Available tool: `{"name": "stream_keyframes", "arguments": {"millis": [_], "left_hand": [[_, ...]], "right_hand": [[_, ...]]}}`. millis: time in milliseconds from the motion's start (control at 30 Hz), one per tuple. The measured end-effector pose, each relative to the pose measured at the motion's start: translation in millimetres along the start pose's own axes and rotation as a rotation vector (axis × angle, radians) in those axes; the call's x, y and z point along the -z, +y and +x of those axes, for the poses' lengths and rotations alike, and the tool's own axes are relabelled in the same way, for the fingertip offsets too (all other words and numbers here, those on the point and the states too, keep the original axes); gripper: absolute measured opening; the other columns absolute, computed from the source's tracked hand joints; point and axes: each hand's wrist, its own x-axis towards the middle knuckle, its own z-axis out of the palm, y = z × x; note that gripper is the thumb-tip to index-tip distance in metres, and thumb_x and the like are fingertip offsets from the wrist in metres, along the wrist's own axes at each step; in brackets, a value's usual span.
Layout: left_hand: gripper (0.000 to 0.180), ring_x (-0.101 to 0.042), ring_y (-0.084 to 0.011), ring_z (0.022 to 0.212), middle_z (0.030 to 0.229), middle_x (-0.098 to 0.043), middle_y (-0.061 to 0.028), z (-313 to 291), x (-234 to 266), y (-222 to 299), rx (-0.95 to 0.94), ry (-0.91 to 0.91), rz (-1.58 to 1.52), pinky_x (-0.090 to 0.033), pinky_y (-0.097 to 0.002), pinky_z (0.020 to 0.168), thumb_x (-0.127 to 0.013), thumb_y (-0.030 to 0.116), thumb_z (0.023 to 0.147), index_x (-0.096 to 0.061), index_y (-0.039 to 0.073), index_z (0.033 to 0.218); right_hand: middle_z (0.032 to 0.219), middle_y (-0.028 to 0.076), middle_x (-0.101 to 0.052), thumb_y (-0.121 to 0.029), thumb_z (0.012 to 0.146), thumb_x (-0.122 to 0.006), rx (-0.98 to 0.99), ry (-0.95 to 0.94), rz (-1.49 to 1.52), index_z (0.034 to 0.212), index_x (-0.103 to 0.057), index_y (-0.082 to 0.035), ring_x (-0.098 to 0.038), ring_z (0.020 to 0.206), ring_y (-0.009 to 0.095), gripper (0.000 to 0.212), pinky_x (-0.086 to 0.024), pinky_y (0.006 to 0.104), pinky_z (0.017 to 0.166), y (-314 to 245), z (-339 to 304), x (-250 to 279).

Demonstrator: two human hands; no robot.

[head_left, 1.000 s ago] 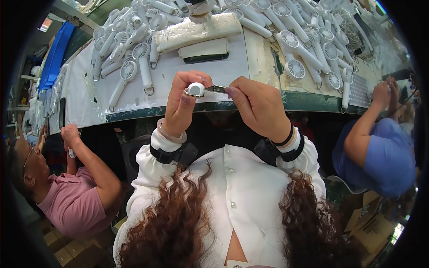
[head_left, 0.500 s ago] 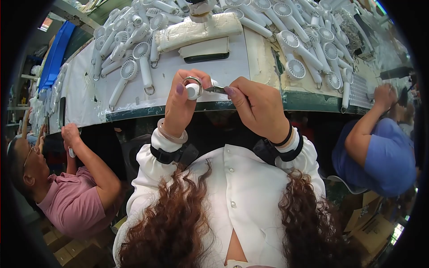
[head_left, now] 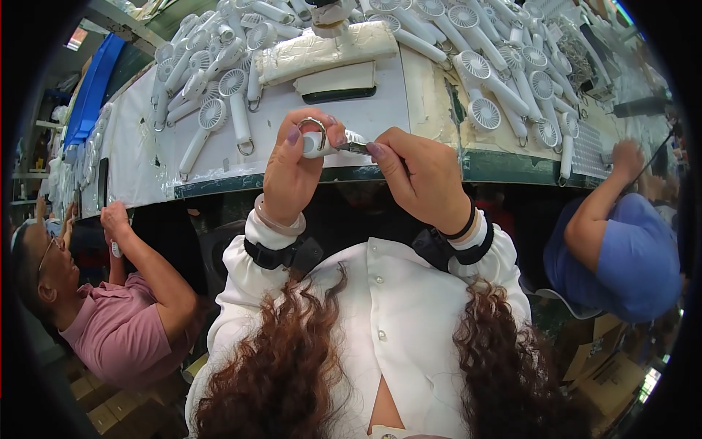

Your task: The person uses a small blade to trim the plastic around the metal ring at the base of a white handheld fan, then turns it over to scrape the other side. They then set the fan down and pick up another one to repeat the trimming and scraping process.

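Pinched in my left hand (head_left: 287, 172) is a white handheld fan (head_left: 315, 146), its end turned toward me. A metal ring clip arches over that end, and the rest of the fan is mostly hidden behind my fingers. My right hand (head_left: 424, 179) closes thumb and fingers on a small pointed metal blade (head_left: 354, 147). The blade's tip touches or nearly touches the fan's side; its grip is hidden in my hand. Both hands are held above the table's near edge. Beyond my left hand lie several finished-looking white fans (head_left: 238, 121) with ring clips at their handle ends.
A wrapped pad (head_left: 325, 53) and a dark-edged block (head_left: 338, 95) stand ahead on the white tabletop (head_left: 391, 110). Heaps of white fans (head_left: 504, 88) lie right and left. One person in pink (head_left: 131, 329) sits left, another in blue (head_left: 629, 256) right.
My left hand has shifted slightly left, turning the fan so that more of its side shows. The blade stays against or close to it. At right, the co-worker's hand has moved a little.
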Motion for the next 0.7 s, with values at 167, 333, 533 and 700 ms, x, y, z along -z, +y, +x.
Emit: {"name": "stream_keyframes", "arguments": {"millis": [167,333,533,700], "left_hand": [[0.026,-0.051,-0.0217,0.104,0.104,-0.057,-0.0106,2.6,-8.2,-1.3,-0.147,0.021,-0.001,-0.037,-0.0416,0.101,-0.039,0.030,0.109,-0.046,0.010,0.123],[0.024,-0.048,-0.0263,0.106,0.111,-0.052,-0.0147,2.7,-3.3,-7.6,-0.215,-0.034,0.027,-0.035,-0.0472,0.104,-0.037,0.034,0.109,-0.044,0.014,0.119],[0.035,-0.045,-0.0257,0.106,0.113,-0.049,-0.0148,6.0,-2.7,-11.7,-0.230,-0.052,-0.119,-0.033,-0.0456,0.103,-0.034,0.047,0.107,-0.044,0.014,0.103],[0.028,-0.046,-0.0227,0.105,0.111,-0.050,-0.0132,8.8,-3.6,-10.0,-0.208,-0.039,-0.193,-0.034,-0.0384,0.101,-0.038,0.038,0.107,-0.043,0.011,0.103]], "right_hand": [[0.065,0.010,-0.061,-0.024,0.097,-0.062,-0.019,0.012,0.038,0.084,-0.063,-0.009,-0.060,0.057,0.030,0.020,-0.044,0.0390,0.050,1.7,-1.3,0.7],[0.060,0.010,-0.055,-0.019,0.101,-0.057,-0.021,0.043,0.093,0.087,-0.065,-0.003,-0.053,0.050,0.024,0.023,-0.042,0.0319,0.051,1.1,0.1,1.7],[0.060,0.010,-0.055,-0.019,0.102,-0.056,-0.040,0.046,0.124,0.087,-0.065,-0.003,-0.052,0.051,0.021,0.024,-0.042,0.0311,0.051,1.9,0.3,-3.3],[0.061,0.009,-0.055,-0.019,0.103,-0.055,-0.057,0.054,0.151,0.088,-0.065,-0.003,-0.051,0.051,0.019,0.024,-0.042,0.0306,0.052,5.2,-1.6,-8.1]]}}
